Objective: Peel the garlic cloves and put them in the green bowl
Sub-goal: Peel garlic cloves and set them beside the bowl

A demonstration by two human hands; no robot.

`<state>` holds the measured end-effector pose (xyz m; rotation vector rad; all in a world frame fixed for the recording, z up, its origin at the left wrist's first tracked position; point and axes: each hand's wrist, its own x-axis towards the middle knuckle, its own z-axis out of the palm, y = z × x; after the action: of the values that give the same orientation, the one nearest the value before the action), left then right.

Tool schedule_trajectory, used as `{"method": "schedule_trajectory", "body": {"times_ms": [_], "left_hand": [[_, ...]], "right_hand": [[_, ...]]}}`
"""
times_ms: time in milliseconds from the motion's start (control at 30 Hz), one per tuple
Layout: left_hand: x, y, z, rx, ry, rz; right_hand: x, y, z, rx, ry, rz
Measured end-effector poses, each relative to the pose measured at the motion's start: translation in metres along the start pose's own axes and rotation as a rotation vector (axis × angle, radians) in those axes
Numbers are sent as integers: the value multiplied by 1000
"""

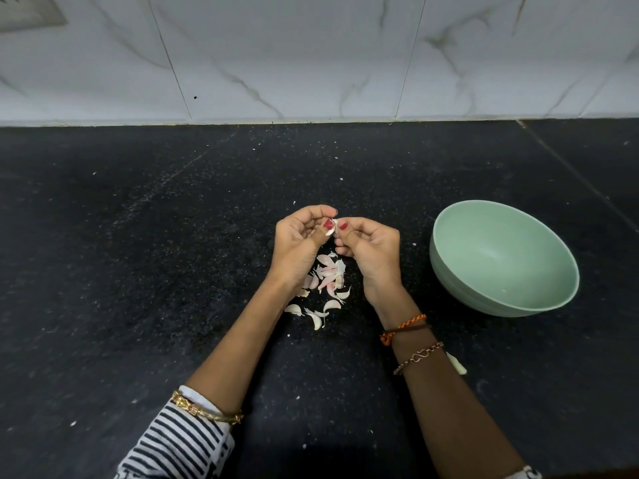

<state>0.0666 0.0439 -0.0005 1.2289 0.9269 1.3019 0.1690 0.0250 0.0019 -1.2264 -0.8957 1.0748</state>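
Both hands meet above the black counter (173, 271). My left hand (300, 240) and my right hand (368, 245) pinch one small garlic clove (332, 225) between thumbs and fingertips. Under the hands lies a loose pile of garlic cloves and pinkish skins (326, 281). The green bowl (501, 261) stands to the right of my right hand, and no clove shows inside it. Another clove (456, 364) lies beside my right forearm, partly hidden by it.
A white marble-tiled wall (311, 57) rises at the back edge of the counter. Small white skin flecks are scattered over the dark surface. A seam in the counter runs diagonally at the far right.
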Motion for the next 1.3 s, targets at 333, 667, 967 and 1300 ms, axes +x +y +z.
{"method": "schedule_trajectory", "body": {"times_ms": [333, 667, 967, 1300], "left_hand": [[0, -3, 1, 66, 69, 106], [0, -6, -2, 167, 61, 189], [3, -9, -5, 155, 34, 162], [4, -8, -7, 111, -63, 120]], "right_hand": [[-5, -4, 3, 180, 35, 186], [-5, -6, 3, 198, -51, 192], [-3, -5, -3, 91, -55, 160], [-6, -6, -3, 109, -73, 189]]}}
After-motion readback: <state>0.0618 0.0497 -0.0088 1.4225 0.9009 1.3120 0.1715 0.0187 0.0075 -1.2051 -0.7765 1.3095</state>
